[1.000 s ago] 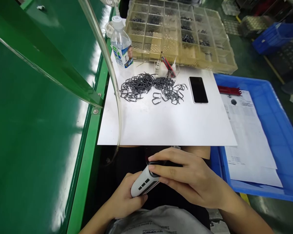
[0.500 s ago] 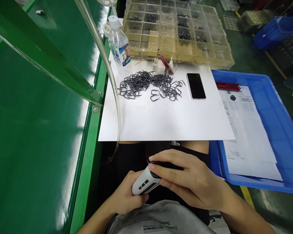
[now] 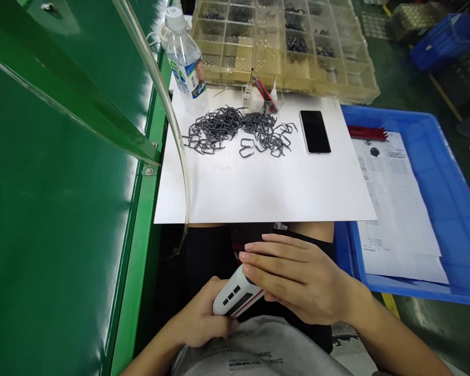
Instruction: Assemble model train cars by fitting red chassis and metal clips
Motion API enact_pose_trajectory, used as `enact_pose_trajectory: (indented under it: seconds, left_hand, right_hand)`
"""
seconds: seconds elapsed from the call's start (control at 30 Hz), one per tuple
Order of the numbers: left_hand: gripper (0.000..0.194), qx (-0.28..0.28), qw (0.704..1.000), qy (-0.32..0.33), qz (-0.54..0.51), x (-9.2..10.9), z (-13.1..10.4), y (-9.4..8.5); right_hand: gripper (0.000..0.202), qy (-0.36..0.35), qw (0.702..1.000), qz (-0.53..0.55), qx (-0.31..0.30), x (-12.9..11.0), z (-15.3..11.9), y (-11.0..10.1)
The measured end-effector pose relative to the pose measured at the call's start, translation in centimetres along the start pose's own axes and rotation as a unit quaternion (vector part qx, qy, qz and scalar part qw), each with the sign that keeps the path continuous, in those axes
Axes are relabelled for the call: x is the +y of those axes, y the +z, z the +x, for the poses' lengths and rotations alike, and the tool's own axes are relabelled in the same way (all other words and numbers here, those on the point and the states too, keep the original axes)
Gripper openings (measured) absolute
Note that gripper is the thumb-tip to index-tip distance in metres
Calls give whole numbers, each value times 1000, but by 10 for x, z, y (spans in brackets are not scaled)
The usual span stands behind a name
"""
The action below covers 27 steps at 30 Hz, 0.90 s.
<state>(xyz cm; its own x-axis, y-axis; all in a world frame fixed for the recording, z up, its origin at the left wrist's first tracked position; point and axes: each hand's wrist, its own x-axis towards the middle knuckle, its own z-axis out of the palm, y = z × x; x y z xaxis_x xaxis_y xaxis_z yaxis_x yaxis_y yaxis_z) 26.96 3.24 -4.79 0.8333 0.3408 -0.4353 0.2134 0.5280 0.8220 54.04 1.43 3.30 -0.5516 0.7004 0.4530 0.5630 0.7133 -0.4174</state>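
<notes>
Above my lap, my left hand [image 3: 203, 315] is closed around the lower part of a white handheld device [image 3: 232, 297] with dark slots and a red stripe on its side. The device is tilted, its upper end leaning away to the right. My right hand [image 3: 293, 277] lies over that upper end with its fingers stretched out, hiding much of it. What kind of device it is I cannot tell. Beyond my hands, a heap of dark grey curved clips [image 3: 235, 128] rests on a white board [image 3: 266, 193].
A phone [image 3: 315, 131], a water bottle [image 3: 185, 57] and a small clear holder [image 3: 262, 99] with tools stand on the board. Behind is a compartment box [image 3: 278, 52]. A blue bin [image 3: 450, 209] with papers is at right; a green frame [image 3: 135, 261] and clear tube [image 3: 172, 115] are at left.
My right hand's fingers have straightened and lie flatter over the device's upper end, covering its black part. My left hand keeps its hold. The view has shifted slightly.
</notes>
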Motion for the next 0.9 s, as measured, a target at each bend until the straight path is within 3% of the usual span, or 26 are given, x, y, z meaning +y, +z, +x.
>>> enact_pose_trajectory:
  seconds: [0.2, 0.33, 0.5, 0.67, 0.77, 0.8, 0.87, 0.9]
  left_hand:
    - [18, -2, 997, 8, 75, 15, 2, -1]
    - [11, 39, 987, 20, 155, 18, 5, 6]
    - [12, 109, 967, 19, 230, 13, 8, 17]
    - [13, 112, 958, -13, 263, 8, 9, 22]
    - [6, 116, 957, -41, 264, 14, 6, 20]
    - [9, 113, 959, -46, 256, 17, 2, 16]
    - [43, 80, 975, -39, 202, 23, -12, 4]
    - [63, 54, 985, -29, 159, 25, -23, -5]
  right_hand:
    - [41, 23, 998, -52, -31, -12, -18, -8]
    - [45, 132, 989, 54, 36, -25, -28, -3]
    - [66, 236, 967, -15, 99, -36, -34, 19]
    - [56, 158, 979, -85, 97, -31, -38, 33]
    - [51, 143, 979, -59, 133, -21, -39, 35]
    - [49, 157, 976, -25, 149, -15, -40, 34]
    - [42, 221, 954, 89, 182, -2, -41, 30]
    - [39, 266, 928, 162, 202, 4, -41, 28]
